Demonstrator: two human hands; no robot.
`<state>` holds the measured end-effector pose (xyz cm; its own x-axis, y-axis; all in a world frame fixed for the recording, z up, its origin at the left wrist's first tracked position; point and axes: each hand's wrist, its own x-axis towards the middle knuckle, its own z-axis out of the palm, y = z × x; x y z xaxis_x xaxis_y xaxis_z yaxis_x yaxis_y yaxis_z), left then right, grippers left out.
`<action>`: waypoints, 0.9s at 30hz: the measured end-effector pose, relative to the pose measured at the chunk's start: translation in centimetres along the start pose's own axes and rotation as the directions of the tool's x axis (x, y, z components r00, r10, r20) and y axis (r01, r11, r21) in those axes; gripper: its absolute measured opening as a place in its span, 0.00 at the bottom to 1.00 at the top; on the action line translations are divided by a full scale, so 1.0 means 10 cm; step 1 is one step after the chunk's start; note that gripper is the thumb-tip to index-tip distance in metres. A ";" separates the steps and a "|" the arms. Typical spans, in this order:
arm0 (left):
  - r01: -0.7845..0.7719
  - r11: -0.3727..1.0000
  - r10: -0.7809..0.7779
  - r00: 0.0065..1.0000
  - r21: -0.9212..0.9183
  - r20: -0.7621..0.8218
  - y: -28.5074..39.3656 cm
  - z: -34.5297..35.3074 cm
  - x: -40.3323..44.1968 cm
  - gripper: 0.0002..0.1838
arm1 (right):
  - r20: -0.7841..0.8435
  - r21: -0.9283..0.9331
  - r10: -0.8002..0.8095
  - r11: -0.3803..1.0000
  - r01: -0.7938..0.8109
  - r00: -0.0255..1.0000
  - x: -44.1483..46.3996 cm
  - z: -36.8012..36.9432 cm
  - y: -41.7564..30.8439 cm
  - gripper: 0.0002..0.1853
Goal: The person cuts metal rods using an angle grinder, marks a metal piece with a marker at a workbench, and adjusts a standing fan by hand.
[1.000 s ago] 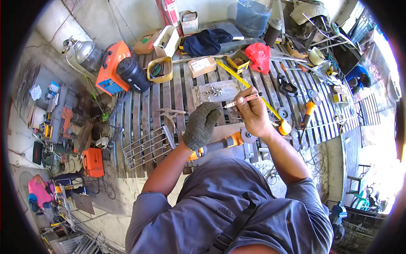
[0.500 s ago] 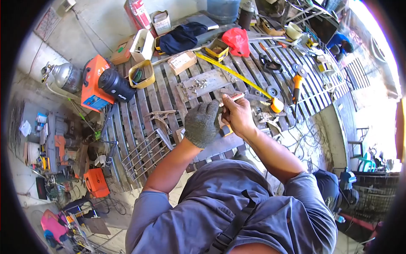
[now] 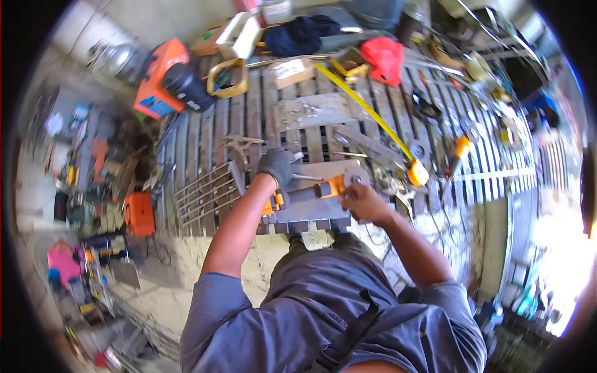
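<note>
Head view: bare right hand (image 3: 364, 202) is curling at six o'clock of the grinder disc (image 3: 358, 172), risking edge cuts; whether it or the left hand (image 3: 277, 165) is gripping, I cannot tell.

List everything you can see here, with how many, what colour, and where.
Slatted bench: one, grey-brown, centre
Near grinder: one, orange and black, near bench edge
Far grinder: one, orange and black, bench right
Tape measure: one, yellow, blade extended diagonally
Bag: one, red, far side
Small box: one, brown, left of bag
Open tub: one, yellow, far left
Dark cloth: one, navy, behind small box
Bottle: one, black, beside orange machine
Orange machine: one, far left
Metal grille: one, grey, near left
Background clutter: too blurred to count
Left hand: one, grey glove, above bench
Right hand: one, bare, by near grinder's disc
</note>
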<state>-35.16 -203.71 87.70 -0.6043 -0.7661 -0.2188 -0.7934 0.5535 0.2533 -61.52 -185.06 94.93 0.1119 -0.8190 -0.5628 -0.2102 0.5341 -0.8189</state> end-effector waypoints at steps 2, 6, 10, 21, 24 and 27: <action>-0.012 0.974 -0.066 0.940 -0.226 -0.334 -0.03 -0.08 -0.37 0.17 | 0.212 -0.244 -0.086 0.960 0.138 0.973 0.24 -0.02 0.45 0.15; 0.050 0.944 -0.253 0.745 -0.326 -0.618 0.22 -0.08 -1.48 0.24 | 0.466 -0.441 0.172 0.896 0.060 0.868 0.39 0.23 0.83 0.16; 0.376 0.879 -0.464 0.527 -0.293 -0.712 0.60 0.18 -2.96 0.18 | 0.589 -0.599 0.253 0.774 0.205 0.767 0.40 0.78 0.97 0.17; 0.940 -0.211 -0.908 -0.087 -0.268 0.410 2.49 3.01 -6.66 0.27 | 0.706 -0.707 0.309 0.353 0.612 0.638 0.33 3.46 1.11 0.19; 0.903 -0.311 -0.855 -0.129 -0.298 0.502 2.97 3.62 -7.44 0.30 | 0.686 -0.712 0.378 0.170 0.682 0.622 0.39 4.24 1.76 0.19; 0.801 -0.489 -0.804 -0.259 -0.346 0.536 3.36 3.96 -8.15 0.30 | 0.684 0.067 0.694 -0.368 0.927 0.226 0.89 4.68 2.65 0.19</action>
<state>-15.45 -109.77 76.73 0.7547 -0.0715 -0.6522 -0.0710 -0.9971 0.0271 -20.63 -168.39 62.94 0.5439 0.3291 -0.7719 0.2462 -0.9420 -0.2282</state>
